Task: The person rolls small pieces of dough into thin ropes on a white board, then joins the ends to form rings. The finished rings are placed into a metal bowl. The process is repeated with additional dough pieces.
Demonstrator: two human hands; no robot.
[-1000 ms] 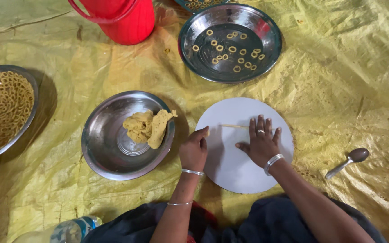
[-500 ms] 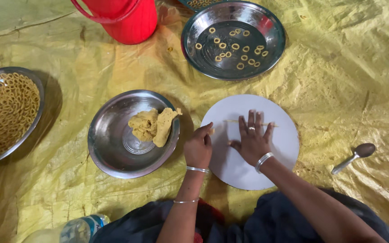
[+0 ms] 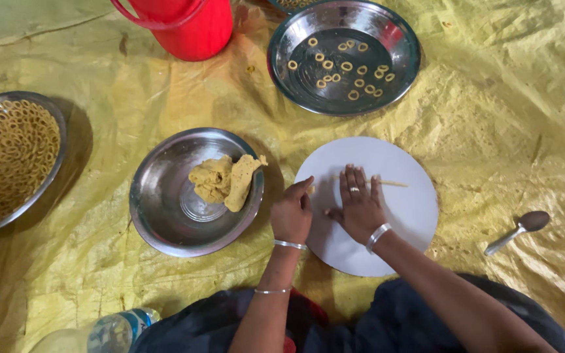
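Dough strand: I see a thin dough strand (image 3: 387,183) lying on the round white board (image 3: 413,209), in its upper half. Its long axis runs left to right across the board, roughly level.
Strand and hands: most of the strand is hidden under the right hand (image 3: 359,208); a short end sticks out to the right of the fingers (image 3: 359,180), and a small bit seems to show by the left hand (image 3: 292,212).
Right hand: open and flat, palm down, fingers spread and pointing away from the body, pressing on the strand. It is the nearer hand; the strand lies crosswise under its fingers.
Left hand: loosely curled at the left edge of the board, fingertips toward the strand's left end. I cannot tell whether it pinches that end or only touches the board.
Dough lump: a yellow-brown dough lump (image 3: 225,182) sits in the steel plate (image 3: 194,193) just to the left of the board, near the left hand.
Ring plate: a second steel plate (image 3: 400,85) beyond the board holds small dough rings (image 3: 341,65).
Far left: a steel bowl (image 3: 57,131) full of rings.
Other things: a red bucket (image 3: 191,29) at the top, a spoon (image 3: 518,230) to the right of the board, a plastic bottle (image 3: 109,330) at the lower left, all on a yellow sheet (image 3: 524,131).
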